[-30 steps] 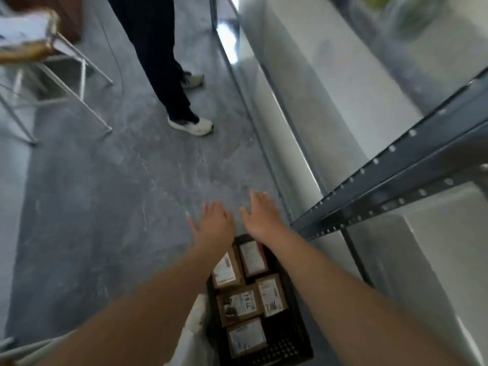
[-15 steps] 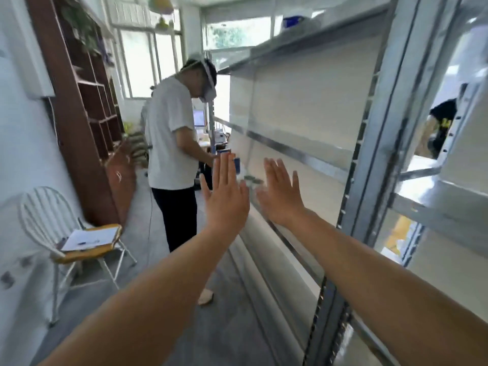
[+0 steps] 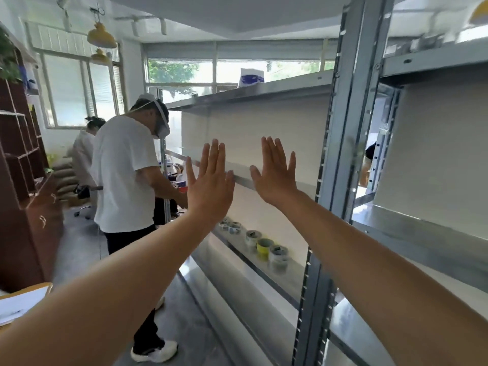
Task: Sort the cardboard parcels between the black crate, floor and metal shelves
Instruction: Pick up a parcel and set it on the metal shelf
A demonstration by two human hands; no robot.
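Note:
Both my arms are stretched out in front of me at chest height. My left hand is raised flat with fingers apart and holds nothing. My right hand is raised the same way beside it, also holding nothing. The metal shelves run along my right, with grey uprights and pale back panels. No cardboard parcel and no black crate is in view; the camera looks forward, above them.
A person in a white T-shirt stands in the aisle just ahead on the left. Several tape rolls sit on a low shelf. A brown cabinet lines the left wall. A second person is farther back.
The view swung up from the floor and the crate of parcels to the room ahead. Both hands rose with it, stayed flat and holding nothing, and moved slightly apart.

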